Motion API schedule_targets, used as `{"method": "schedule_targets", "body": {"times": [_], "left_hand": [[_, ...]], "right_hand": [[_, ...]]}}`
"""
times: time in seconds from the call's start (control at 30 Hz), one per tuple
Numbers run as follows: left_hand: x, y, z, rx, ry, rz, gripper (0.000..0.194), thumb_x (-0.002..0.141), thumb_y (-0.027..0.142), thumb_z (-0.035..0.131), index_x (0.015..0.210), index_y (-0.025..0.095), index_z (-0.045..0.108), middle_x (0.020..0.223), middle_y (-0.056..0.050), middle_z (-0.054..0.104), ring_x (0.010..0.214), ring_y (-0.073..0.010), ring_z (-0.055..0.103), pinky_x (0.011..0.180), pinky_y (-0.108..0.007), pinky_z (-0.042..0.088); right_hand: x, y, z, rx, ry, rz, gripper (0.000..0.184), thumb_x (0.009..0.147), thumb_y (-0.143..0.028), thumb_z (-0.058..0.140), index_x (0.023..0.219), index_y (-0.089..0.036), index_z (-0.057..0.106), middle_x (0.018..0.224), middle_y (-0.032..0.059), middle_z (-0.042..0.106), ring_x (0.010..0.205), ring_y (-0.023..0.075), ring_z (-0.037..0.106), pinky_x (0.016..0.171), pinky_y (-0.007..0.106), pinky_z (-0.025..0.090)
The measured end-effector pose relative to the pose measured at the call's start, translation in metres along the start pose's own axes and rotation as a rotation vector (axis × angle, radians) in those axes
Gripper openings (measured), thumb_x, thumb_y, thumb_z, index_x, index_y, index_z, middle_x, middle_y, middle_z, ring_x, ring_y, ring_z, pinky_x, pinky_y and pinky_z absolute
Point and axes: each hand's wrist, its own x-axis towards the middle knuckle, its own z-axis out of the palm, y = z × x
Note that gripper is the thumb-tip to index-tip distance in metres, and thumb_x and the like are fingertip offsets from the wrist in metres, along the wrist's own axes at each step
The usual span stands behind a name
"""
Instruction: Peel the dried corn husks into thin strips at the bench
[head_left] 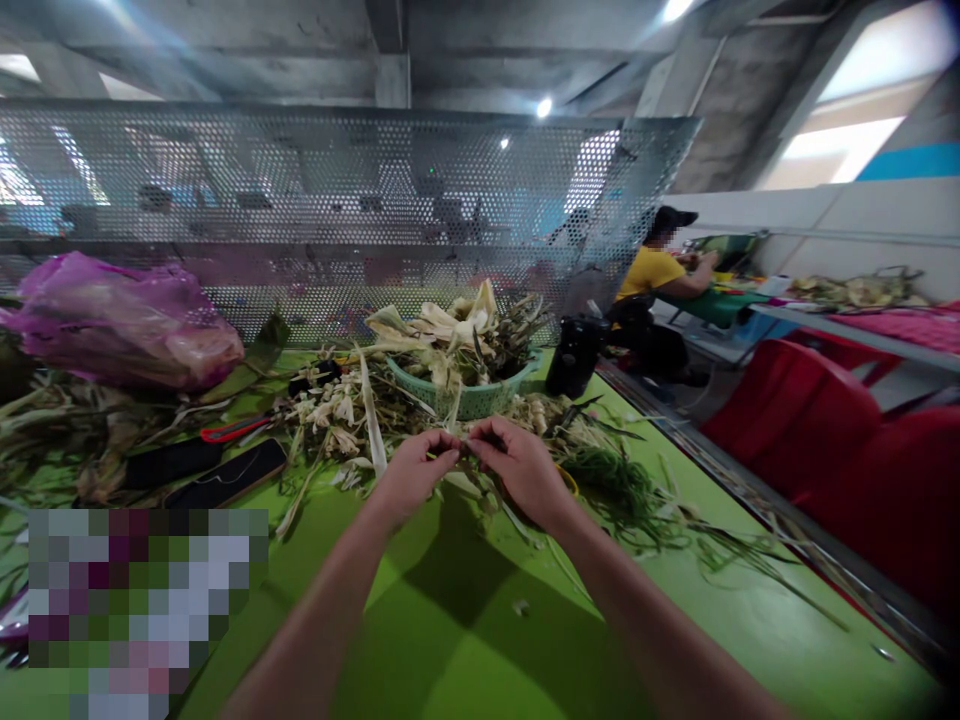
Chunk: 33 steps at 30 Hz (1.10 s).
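Observation:
My left hand (pixel 420 465) and my right hand (pixel 517 460) meet over the green tabletop (pixel 465 640), thumbs and forefingers pinched close together. Whatever sits between the fingertips is too small to make out. Just beyond them stands a green plastic basket (pixel 484 400) heaped with dried pale husks or leaves (pixel 450 335). To the left of my left hand lies a pile of dried stems and flowers (pixel 337 415). Right of my right hand is a tangle of green strands (pixel 615 490), with dried plant bits around it.
A purple plastic bag (pixel 120 320) lies at the back left, in front of a perforated metal screen (pixel 315 180). Nearby are a red-edged cutter (pixel 236 428) and a dark phone-like slab (pixel 229 475). A black bottle (pixel 574 355) stands right. Beyond are red chairs (pixel 795 410) and a seated person (pixel 652 270).

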Motion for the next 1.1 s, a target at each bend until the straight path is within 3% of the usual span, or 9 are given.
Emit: {"method": "schedule_targets", "body": {"times": [0.17, 0.43, 0.83, 1.1], "left_hand": [[0.001, -0.001, -0.001, -0.063, -0.008, -0.014, 0.022, 0.080, 0.034, 0.054, 0.087, 0.016, 0.065, 0.082, -0.004, 0.064, 0.076, -0.0149, 0.055, 0.074, -0.026, 0.042], [0.002, -0.004, 0.002, -0.056, -0.002, -0.036, 0.027, 0.080, 0.041, 0.055, 0.079, 0.015, 0.062, 0.073, -0.002, 0.059, 0.069, -0.0137, 0.050, 0.068, -0.025, 0.040], [-0.002, 0.008, 0.001, 0.154, 0.102, 0.000, 0.020, 0.081, 0.034, 0.052, 0.077, 0.017, 0.060, 0.073, -0.001, 0.059, 0.070, -0.0148, 0.050, 0.064, -0.025, 0.037], [0.001, 0.001, 0.000, 0.125, 0.150, 0.036, 0.014, 0.079, 0.030, 0.057, 0.084, 0.017, 0.059, 0.081, -0.002, 0.062, 0.075, -0.0148, 0.055, 0.070, -0.026, 0.042]], "right_hand": [[0.000, -0.003, -0.001, 0.021, 0.008, -0.087, 0.013, 0.082, -0.026, 0.057, 0.089, -0.021, 0.066, 0.082, 0.0032, 0.066, 0.075, 0.0169, 0.059, 0.069, 0.028, 0.044], [-0.001, -0.010, -0.007, -0.190, 0.015, -0.213, 0.008, 0.083, -0.024, 0.057, 0.082, -0.021, 0.064, 0.084, 0.0047, 0.065, 0.080, 0.0187, 0.058, 0.073, 0.030, 0.043], [0.001, -0.003, -0.005, -0.170, -0.052, -0.094, 0.012, 0.085, -0.028, 0.053, 0.077, -0.020, 0.059, 0.074, 0.0016, 0.058, 0.071, 0.0161, 0.052, 0.065, 0.026, 0.039], [0.001, 0.000, 0.000, 0.241, -0.135, 0.107, 0.013, 0.082, -0.031, 0.055, 0.078, -0.018, 0.056, 0.070, -0.0017, 0.052, 0.060, 0.0117, 0.049, 0.056, 0.023, 0.041]]}}
